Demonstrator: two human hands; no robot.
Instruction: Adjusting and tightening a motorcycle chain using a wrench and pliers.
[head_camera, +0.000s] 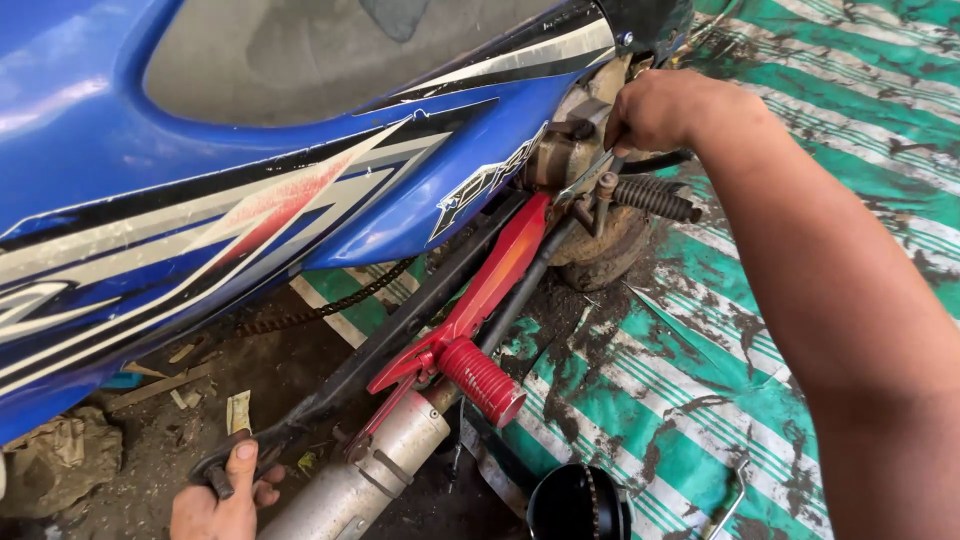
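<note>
A blue motorcycle body panel (200, 190) with white, black and red stripes fills the upper left. My right hand (655, 108) is closed around a thin tool at the dirty engine casing (560, 160), just above a black ribbed footpeg (655, 198). My left hand (225, 495) at the bottom left grips the end of a black frame bar (400, 335) low near the ground. A red bracket with a red ribbed footpeg (483, 380) runs diagonally between the two hands, above a silver exhaust pipe (365, 475).
A green and white striped tarp (720, 350), stained with oil and dirt, covers the ground on the right. A loose drive chain (320, 308) hangs under the panel. Wood scraps and a crumpled rag (60, 460) lie on the dirt at the left. A black round object (578, 503) sits at the bottom.
</note>
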